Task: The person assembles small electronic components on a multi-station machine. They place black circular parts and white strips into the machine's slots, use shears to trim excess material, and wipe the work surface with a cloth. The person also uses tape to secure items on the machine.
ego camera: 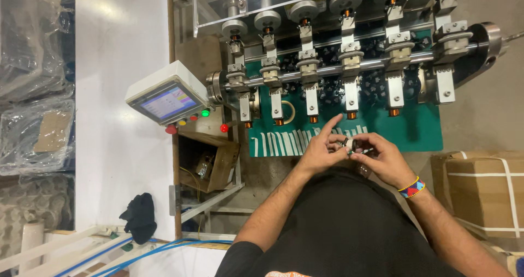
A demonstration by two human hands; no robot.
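Note:
Both of my hands meet over a small coil part [349, 145], dark with a white band, held in front of my body. My left hand [321, 148] pinches it from the left, index finger stretched up toward the machine. My right hand [382, 155] grips it from the right; a beaded wristband sits on that wrist. Just beyond my fingers lies a green mat [420, 132] with several white tape strips [284, 143] stuck along its near edge. Above the mat runs a winding machine [349, 64] with a row of spindles carrying copper-coloured coils.
A tilted control box with a lit screen [166, 99] and coloured buttons stands left of the machine. Below it is an open cardboard box [210, 162]. A strapped carton [480, 192] sits at the right. A black cloth [139, 217] and blue hoses [164, 249] lie lower left.

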